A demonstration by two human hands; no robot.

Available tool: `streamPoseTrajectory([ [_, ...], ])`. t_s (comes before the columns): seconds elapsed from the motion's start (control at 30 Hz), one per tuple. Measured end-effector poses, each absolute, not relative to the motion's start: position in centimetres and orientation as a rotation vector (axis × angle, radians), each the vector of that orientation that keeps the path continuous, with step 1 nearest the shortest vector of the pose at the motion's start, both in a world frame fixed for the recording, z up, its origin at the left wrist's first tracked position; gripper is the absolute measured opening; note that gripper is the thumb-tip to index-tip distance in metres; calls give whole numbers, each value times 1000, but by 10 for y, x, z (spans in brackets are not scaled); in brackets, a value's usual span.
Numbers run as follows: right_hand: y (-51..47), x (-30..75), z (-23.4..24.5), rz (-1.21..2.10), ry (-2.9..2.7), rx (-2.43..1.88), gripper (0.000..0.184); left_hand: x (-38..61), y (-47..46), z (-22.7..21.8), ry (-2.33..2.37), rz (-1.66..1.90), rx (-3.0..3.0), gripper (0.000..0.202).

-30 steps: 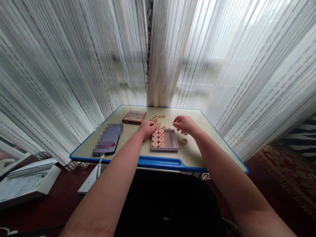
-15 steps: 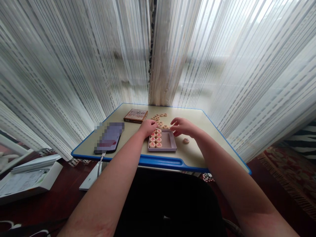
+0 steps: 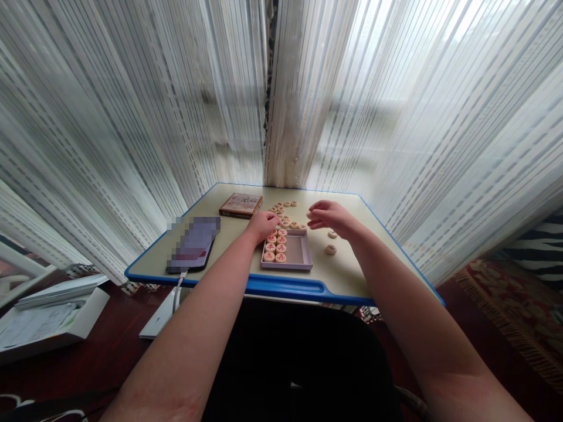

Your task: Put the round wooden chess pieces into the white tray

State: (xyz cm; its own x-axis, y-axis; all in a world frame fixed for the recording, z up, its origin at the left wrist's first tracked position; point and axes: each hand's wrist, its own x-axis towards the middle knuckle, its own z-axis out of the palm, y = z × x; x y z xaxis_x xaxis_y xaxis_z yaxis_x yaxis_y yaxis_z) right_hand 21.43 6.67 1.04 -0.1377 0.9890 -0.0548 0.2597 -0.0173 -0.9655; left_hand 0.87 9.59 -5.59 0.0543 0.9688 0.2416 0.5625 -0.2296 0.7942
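A shallow grey tray (image 3: 299, 253) sits on the small cream desk (image 3: 352, 275) and holds several round wooden chess pieces (image 3: 275, 247) with red marks in its left part. My left hand (image 3: 263, 224) rests curled at the tray's far left corner, touching the pieces there. My right hand (image 3: 329, 216) hovers past the tray's far right corner with its fingers bent and pinched near the loose pieces (image 3: 285, 213) beyond the tray. Two more pieces (image 3: 331, 249) lie on the desk right of the tray.
A phone (image 3: 193, 245) with a cable lies at the desk's left. A brown printed box lid (image 3: 240, 205) lies at the far left. White curtains (image 3: 132, 117) surround the desk. White boxes (image 3: 48, 319) sit on the dark floor at left, a patterned rug (image 3: 519, 310) at right.
My right hand has drawn back from the tray's far edge, to the right and slightly away. A second loose piece now shows right of the tray. My left hand has stayed at the tray's corner.
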Motion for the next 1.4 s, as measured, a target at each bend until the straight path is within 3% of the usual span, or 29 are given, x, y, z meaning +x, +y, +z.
streamPoseTrajectory([
  [0.23, 83, 225, 1, 1099, -1378, -1219, 10, 9, 94, -54, 1525, 1088, 1779, 18],
  [0.43, 94, 228, -22, 215, -2071, -1473, 30, 6, 96, -55, 1662, 1161, 1743, 23],
  [0.53, 95, 228, -27, 28, -2259, -1510, 31, 4, 99, -56, 1712, 1191, 1737, 27],
  [0.73, 96, 228, -30, 34, -2313, -1641, 25, 4, 101, -57, 1688, 1190, 1656, 48],
  [0.9, 99, 230, -30, -8, -2278, -1617, 25, 5, 103, -58, 1646, 1142, 1678, 40],
  [1.07, 107, 238, -35, -33, -2205, -1769, 37, 6, 103, -59, 1659, 1104, 1718, 35],
  [1.4, 112, 241, -37, -2, -2162, -1784, 34, 6, 113, -66, 1594, 1041, 1813, 42],
])
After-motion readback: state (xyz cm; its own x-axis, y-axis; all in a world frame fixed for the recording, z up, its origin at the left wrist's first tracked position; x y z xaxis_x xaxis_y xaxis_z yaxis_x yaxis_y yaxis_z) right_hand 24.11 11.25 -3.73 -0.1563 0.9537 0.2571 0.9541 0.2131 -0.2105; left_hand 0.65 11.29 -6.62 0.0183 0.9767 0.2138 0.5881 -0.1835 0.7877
